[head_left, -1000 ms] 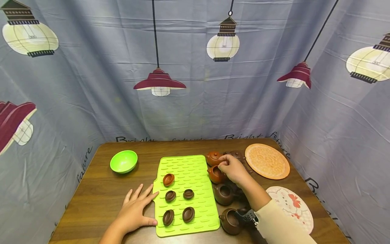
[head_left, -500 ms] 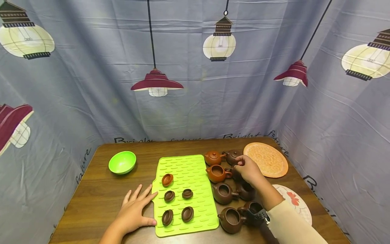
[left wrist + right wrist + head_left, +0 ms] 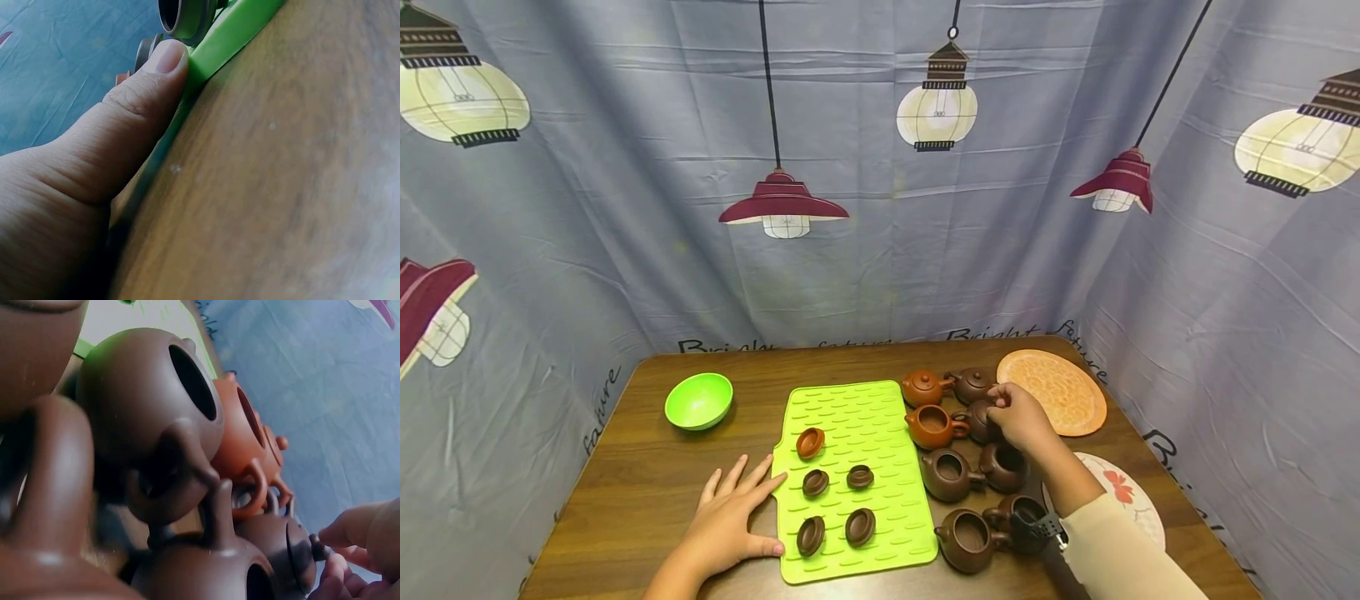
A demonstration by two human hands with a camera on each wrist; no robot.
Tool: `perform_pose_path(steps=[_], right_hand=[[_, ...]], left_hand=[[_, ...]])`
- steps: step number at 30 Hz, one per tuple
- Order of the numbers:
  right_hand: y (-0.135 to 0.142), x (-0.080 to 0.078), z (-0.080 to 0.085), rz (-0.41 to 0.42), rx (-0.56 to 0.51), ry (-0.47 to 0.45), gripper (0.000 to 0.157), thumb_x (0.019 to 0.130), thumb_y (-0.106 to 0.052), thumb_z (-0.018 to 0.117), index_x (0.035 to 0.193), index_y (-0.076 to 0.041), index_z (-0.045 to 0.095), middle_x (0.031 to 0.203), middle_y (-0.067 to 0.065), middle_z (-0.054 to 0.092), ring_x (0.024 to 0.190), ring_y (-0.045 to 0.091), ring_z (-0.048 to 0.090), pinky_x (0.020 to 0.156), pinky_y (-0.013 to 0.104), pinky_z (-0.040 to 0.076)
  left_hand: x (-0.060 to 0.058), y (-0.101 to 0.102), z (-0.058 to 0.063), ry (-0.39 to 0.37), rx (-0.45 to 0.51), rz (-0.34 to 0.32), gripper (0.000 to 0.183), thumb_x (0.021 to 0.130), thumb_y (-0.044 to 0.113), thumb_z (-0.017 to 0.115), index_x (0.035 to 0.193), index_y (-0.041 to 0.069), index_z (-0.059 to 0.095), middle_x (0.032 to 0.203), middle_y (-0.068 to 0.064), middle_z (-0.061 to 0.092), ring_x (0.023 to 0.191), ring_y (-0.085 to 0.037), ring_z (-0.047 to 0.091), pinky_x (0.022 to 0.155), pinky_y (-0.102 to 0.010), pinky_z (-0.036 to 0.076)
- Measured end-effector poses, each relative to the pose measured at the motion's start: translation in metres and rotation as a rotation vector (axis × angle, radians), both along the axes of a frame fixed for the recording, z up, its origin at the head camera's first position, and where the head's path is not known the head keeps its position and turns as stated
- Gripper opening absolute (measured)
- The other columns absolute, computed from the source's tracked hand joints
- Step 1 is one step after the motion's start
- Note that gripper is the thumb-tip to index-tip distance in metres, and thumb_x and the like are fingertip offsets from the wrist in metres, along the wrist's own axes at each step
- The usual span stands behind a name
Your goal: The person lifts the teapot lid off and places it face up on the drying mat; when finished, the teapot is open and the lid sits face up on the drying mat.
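Note:
My right hand (image 3: 1018, 417) pinches the knob (image 3: 317, 547) of the lid that sits on a dark brown teapot (image 3: 981, 422), second from the back in the right column. In the right wrist view, thumb and fingers meet at that knob. My left hand (image 3: 726, 517) lies spread on the table, with fingertips and thumb at the left edge of the green mat (image 3: 850, 408). On the mat are an orange lid (image 3: 810, 443) and several dark brown lids (image 3: 860, 527). Next to the mat, an orange teapot (image 3: 931, 427) stands lidless, as do several brown teapots (image 3: 966, 540).
Behind these, a lidded orange teapot (image 3: 925, 387) and a lidded brown teapot (image 3: 973, 384) stand close together. An orange round mat (image 3: 1052, 392) and a white patterned mat (image 3: 1131, 500) lie at the right. A green bowl (image 3: 699, 402) stands at the back left.
My right hand has moved rightward from beside the lidless orange teapot to the brown teapot's lid knob. The left hand and the lids on the mat have stayed put.

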State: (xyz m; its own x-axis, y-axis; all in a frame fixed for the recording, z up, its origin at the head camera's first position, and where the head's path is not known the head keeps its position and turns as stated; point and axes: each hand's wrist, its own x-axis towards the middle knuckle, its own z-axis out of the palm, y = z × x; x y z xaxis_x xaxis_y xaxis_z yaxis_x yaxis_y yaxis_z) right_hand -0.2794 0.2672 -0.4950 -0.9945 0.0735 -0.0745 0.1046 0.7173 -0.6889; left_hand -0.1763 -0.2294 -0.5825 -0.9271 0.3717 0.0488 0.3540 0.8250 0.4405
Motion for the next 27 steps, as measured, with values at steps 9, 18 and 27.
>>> perform_pose_path(steps=[9,18,27], right_hand=[[0.0077,-0.0012,-0.0084,0.013,0.052,0.018,0.016,0.097,-0.010,0.065,0.110,-0.002,0.069,0.094,0.006,0.062,0.091,0.023,0.059,0.078,0.032,0.045],[0.0092,0.0003,-0.0096,0.023,0.085,0.042,0.011,0.099,-0.012,0.064,0.106,-0.004,0.067,0.090,0.006,0.061,0.088,0.024,0.058,0.077,0.034,0.043],[0.0088,0.0045,-0.0022,0.024,-0.004,-0.012,0.015,0.108,-0.019,0.058,0.112,-0.005,0.057,0.082,0.007,0.064,0.073,0.019,0.060,0.062,0.032,0.046]], left_hand=[[-0.0009,-0.0020,-0.0027,-0.017,0.012,0.009,0.115,0.060,0.090,0.068,0.158,0.034,0.049,0.172,-0.002,0.031,0.160,-0.045,0.017,0.122,-0.072,0.000],[-0.0009,-0.0005,-0.0019,0.001,0.011,0.003,0.114,0.061,0.090,0.067,0.158,0.033,0.050,0.172,-0.003,0.033,0.159,-0.046,0.019,0.121,-0.073,0.002],[-0.0013,-0.0013,-0.0044,-0.010,0.023,0.009,0.115,0.060,0.090,0.068,0.158,0.033,0.050,0.172,-0.002,0.032,0.159,-0.045,0.017,0.122,-0.072,0.000]])
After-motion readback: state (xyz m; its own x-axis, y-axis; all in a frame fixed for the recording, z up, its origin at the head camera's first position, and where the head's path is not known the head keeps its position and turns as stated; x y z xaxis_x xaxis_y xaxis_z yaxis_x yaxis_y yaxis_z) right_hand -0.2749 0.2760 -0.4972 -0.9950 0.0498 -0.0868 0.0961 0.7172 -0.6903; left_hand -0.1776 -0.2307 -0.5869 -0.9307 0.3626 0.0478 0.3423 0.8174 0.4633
